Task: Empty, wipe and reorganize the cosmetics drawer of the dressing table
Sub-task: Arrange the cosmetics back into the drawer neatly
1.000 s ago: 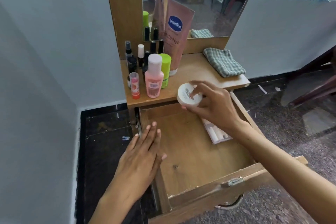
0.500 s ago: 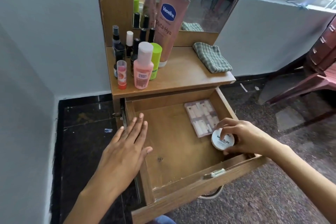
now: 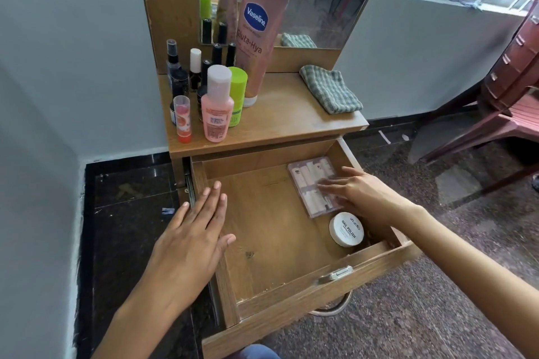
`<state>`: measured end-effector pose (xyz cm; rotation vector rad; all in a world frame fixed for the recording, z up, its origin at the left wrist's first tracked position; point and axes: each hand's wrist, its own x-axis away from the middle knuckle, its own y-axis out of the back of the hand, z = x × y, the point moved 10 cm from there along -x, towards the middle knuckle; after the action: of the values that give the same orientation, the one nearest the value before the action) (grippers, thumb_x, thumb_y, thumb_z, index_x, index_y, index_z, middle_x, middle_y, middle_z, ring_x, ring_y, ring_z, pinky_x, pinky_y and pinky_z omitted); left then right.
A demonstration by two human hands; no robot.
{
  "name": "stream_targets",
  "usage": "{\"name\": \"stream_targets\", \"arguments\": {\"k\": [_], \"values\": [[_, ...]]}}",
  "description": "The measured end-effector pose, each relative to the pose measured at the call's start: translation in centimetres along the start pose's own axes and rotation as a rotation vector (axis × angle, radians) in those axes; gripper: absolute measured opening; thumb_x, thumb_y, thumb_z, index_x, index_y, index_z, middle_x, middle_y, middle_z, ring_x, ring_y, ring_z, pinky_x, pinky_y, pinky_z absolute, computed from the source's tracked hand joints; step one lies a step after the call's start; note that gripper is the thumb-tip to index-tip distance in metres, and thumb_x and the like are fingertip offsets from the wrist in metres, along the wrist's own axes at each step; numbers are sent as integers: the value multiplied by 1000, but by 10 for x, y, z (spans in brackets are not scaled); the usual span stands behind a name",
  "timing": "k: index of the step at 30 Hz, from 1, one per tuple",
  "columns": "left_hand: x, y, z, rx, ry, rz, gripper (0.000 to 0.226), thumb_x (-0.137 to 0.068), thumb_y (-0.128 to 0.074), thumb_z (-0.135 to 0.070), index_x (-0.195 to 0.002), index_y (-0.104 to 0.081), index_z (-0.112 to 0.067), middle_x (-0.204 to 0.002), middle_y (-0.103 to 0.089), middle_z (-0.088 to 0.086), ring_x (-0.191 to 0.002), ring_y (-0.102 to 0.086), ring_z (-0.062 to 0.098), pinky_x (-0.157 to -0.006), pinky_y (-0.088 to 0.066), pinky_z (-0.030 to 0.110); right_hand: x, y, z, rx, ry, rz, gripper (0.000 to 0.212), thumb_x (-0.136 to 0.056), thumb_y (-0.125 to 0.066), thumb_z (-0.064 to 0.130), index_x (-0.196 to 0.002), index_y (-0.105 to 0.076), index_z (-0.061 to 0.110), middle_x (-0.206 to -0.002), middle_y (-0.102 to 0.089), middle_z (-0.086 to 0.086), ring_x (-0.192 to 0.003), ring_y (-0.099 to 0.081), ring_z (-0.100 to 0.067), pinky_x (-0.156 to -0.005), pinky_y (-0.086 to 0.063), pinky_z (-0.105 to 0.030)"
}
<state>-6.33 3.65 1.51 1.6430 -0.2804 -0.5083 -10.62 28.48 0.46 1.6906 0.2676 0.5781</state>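
Both hands were open: the left hand (image 3: 191, 237) lay flat over the left wall of the pulled-out drawer (image 3: 320, 297), while the right hand (image 3: 354, 194) rested straight fingers on the clear nail box (image 3: 306, 181) inside. A white nail polish jar (image 3: 346, 229) sat just nearer. Beyond, on the worktop (image 3: 283, 119), stood bottles (image 3: 217, 105) and a folded checked cloth (image 3: 329, 87).

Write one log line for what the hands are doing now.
stage: refilling drawer | right hand: touching clear nail-tip box | left hand: open, on drawer side | nail polish jar: in drawer
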Motion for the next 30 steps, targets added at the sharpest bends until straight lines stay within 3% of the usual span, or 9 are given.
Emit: {"name": "stream_targets", "arguments": {"k": [2, 4, 8, 14, 17, 19, 23, 26, 30], "values": [[0, 0, 0, 6, 4, 4, 62, -89, -25, -44, -127, -52, -4, -138, -44, 14, -123, -48, 25, -93, -41, 42, -9, -6, -2, 33, -70, 36, 49, -96, -42, 44, -136, -50, 17, -131, -56, -12, -121, -56, -23, -111, -30, -40], [1, -1, 1, 4, 8, 4, 62, -92, -21, -45, -127, -52, -4, -138, -45, 14, -123, -48, 24, -93, -41, 41, -15, -11, -4, 25, -139, 94, 81, -89, -9, 69, -139, -45, 18, -132, -55, -16, -121, -55, -25, -112, -29, -38], [1, -2, 1, 12, 10, 5, 62, -90, -23, -44, -128, -51, -4, -139, -44, 13, -124, -47, 24, -93, -42, 40, -18, -18, -6, -41, -178, 87, 101, -77, 5, 79, -141, -42, 17, -141, -45, -16, -131, -44, -24, -115, -21, -37], [-1, -3, 2, 34, 14, 25, 64, -94, -16, -45, -128, -51, -4, -138, -45, 14, -123, -48, 25, -92, -44, 40, -21, -24, -15, -28, -172, 88, 80, -89, -15, 63, -145, -32, 8, -150, -32, -13, -139, -32, -24, -117, -17, -39], [0, -4, 2, 41, -1, 43, 64, -94, -17, -45, -128, -50, -3, -138, -45, 15, -123, -48, 26, -91, -43, 41, -18, -15, -13, -56, -93, 118, 64, -96, -42, 48, -147, -27, 13, -155, -23, -7, -144, -21, -20, -117, -9, -35], [1, -3, 1, 38, -6, 38, 62, -91, -25, -45, -129, -49, -3, -139, -42, 15, -124, -47, 26, -93, -41, 41, -11, -7, -9, -79, -27, 149, 70, -88, -56, 49, -146, -32, 18, -155, -20, -2, -144, -17, -16, -116, -6, -32], [2, -6, 4, 114, 28, 61, 59, -95, -24, -48, -139, -30, -9, -150, -22, 11, -136, -26, 23, -105, -27, 39, 9, -3, 0, 34, -24, 219, 76, -62, -74, 58, -128, -55, 26, -138, -48, 5, -127, -42, -16, -104, -29, -31], [1, -7, 2, 79, 6, 68, 60, -91, -27, -45, -133, -42, -4, -143, -37, 15, -128, -41, 25, -97, -37, 41, 12, -5, 6, 110, -36, 227, 69, -55, -78, 57, -113, -55, 26, -117, -52, 6, -106, -48, -15, -87, -32, -29], [4, -6, 2, 111, 18, 61, 59, -92, -31, -45, -136, -36, -7, -147, -29, 13, -133, -33, 25, -101, -32, 41, 6, 1, 4, 208, -45, 201, 86, -58, -79, 55, -129, -46, 20, -128, -48, 2, -112, -46, -18, -94, -31, -30]]}}
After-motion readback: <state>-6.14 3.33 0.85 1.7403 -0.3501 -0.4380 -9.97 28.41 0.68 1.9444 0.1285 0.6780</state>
